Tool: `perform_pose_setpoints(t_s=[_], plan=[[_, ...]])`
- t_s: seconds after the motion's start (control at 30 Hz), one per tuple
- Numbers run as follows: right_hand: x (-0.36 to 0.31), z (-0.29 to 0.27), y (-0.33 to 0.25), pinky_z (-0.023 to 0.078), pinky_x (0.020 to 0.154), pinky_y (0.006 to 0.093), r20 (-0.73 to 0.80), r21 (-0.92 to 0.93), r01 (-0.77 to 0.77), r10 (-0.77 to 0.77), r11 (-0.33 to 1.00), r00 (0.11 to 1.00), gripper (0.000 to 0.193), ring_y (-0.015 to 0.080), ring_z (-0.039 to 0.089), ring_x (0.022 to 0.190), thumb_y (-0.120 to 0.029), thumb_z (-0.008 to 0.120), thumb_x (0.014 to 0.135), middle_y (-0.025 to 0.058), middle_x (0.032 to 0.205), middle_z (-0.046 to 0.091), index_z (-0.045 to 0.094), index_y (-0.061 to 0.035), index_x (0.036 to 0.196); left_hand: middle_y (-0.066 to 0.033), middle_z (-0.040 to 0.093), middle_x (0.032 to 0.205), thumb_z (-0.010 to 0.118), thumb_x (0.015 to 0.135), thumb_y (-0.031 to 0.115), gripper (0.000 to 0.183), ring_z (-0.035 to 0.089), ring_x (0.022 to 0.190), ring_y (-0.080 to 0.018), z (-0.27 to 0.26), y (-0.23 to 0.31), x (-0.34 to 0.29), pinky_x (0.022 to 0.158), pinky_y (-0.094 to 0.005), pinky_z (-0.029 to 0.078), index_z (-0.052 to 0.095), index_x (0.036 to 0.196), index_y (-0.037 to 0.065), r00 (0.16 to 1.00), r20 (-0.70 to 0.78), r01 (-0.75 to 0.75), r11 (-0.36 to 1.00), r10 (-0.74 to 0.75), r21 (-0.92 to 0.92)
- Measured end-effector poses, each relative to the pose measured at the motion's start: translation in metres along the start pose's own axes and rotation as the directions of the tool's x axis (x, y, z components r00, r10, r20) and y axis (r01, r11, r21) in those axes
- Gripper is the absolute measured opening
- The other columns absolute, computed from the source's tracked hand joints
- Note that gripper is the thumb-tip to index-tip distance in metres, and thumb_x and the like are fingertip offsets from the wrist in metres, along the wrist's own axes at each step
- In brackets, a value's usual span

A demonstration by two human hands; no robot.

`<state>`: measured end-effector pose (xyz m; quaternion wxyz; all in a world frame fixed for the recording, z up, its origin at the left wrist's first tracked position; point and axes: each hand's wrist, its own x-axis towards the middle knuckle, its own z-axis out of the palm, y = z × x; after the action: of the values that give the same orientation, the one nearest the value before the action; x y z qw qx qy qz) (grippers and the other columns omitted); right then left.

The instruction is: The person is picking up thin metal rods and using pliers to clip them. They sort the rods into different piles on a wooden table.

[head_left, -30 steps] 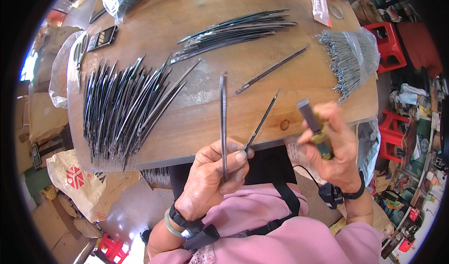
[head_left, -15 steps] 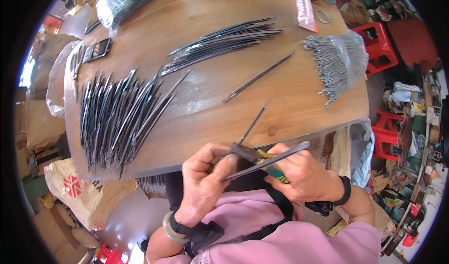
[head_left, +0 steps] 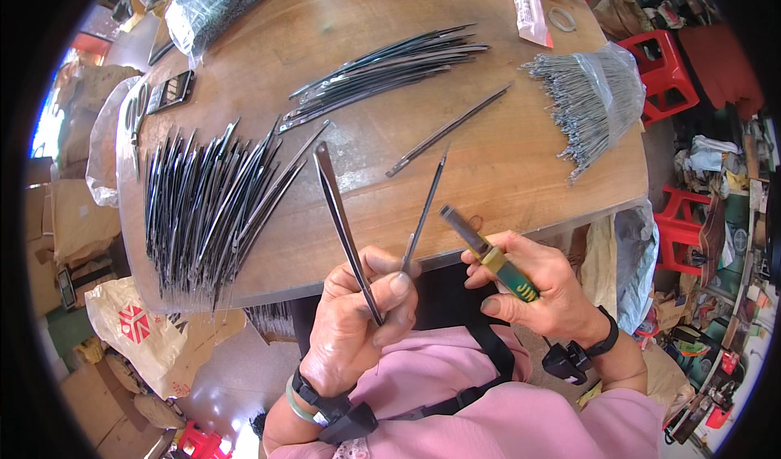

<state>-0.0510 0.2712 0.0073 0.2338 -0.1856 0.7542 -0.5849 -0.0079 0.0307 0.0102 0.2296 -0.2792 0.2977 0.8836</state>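
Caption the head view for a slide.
Left hand pinching slender dark pieces, right hand holding a green-and-yellow tool, at a wooden table.

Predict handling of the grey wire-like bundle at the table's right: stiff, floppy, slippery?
The bundle is probably springy, not floppy: its strands look thin but straight. Clear plastic wraps only part, so the exposed, fanned ends might splay or snag. The plastic's sheen suggests it could be slippery.

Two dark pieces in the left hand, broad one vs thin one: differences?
The broad piece leans left; the thin piece leans right. The broad piece ends rounded at the top; the thin piece tapers to a narrow tip. Both are dark, slender and held in the left hand.
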Motion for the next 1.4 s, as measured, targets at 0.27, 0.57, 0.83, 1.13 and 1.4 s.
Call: perform_pose_setpoints(t_s=[0.27, 0.57, 0.83, 1.13, 1.4], plan=[[0.020, 0.023, -0.018, 0.047, 0.087, 0.0259, -0.011, 0.546, -0.248, 0.303, 0.800, 0.953, 0.019, 0.0096, 0.059, 0.097, -0.011, 0.072, 0.090, 0.0048, 0.106, 0.065, 0.069, -0.0009, 0.106, -0.0053, 0.054, 0.063, 0.068, 0.093, 0.007, 0.009, 0.035, 0.043, -0.0079, 0.010, -0.010, -0.001, 0.041, -0.0240, 0.023, 0.064, 0.098, 0.001, 0.989, 0.096, 0.111, 0.994, -0.110, -0.007], [0.024, 0.025, -0.015, 0.050, 0.082, 0.0298, 0.058, 0.535, -0.259, 0.271, 0.804, 0.961, 0.015, 0.0144, 0.064, 0.093, -0.008, 0.069, 0.088, 0.0040, 0.103, 0.064, 0.069, 0.0006, 0.100, -0.0049, 0.056, 0.066, 0.070, 0.092, 0.008, 0.008, 0.036, 0.045, -0.0075, 0.007, -0.014, -0.002, 0.041, -0.0230, 0.023, 0.064, 0.095, 0.003, 0.983, 0.113, 0.152, 0.987, -0.146, -0.049], [-0.007, 0.005, -0.009, 0.054, 0.082, 0.0364, 0.052, -0.225, 0.077, -0.067, 0.971, 0.996, 0.027, 0.0304, 0.067, 0.095, -0.005, 0.076, 0.074, 0.0138, 0.113, 0.063, 0.070, 0.0003, 0.100, -0.0016, 0.060, 0.068, 0.067, 0.094, 0.002, 0.007, 0.045, 0.053, -0.0022, 0.001, -0.005, -0.008, 0.045, -0.0186, 0.033, 0.062, 0.094, -0.002, 0.981, -0.024, -0.179, 0.944, 0.193, 0.277], [-0.005, 0.010, -0.010, 0.055, 0.083, 0.0367, 0.109, -0.276, 0.130, -0.103, 0.952, 0.989, 0.039, 0.0309, 0.066, 0.099, -0.005, 0.077, 0.070, 0.0148, 0.120, 0.062, 0.070, -0.0027, 0.108, 0.0013, 0.061, 0.071, 0.070, 0.093, 0.006, 0.010, 0.048, 0.061, -0.0010, -0.001, -0.003, -0.008, 0.054, -0.0170, 0.037, 0.063, 0.090, 0.001, 0.980, -0.006, -0.189, 0.939, 0.199, 0.287], [-0.006, 0.008, -0.005, 0.053, 0.084, 0.0339, 0.059, -0.152, 0.023, -0.014, 0.988, 0.998, 0.033, 0.0267, 0.068, 0.099, -0.009, 0.079, 0.076, 0.0147, 0.118, 0.063, 0.070, -0.0018, 0.107, -0.0034, 0.057, 0.066, 0.067, 0.095, 0.009, 0.011, 0.039, 0.047, -0.0050, -0.004, -0.003, -0.003, 0.041, -0.0213, 0.026, 0.061, 0.093, -0.001, 0.996, -0.005, -0.088, 0.985, 0.090, 0.151]])
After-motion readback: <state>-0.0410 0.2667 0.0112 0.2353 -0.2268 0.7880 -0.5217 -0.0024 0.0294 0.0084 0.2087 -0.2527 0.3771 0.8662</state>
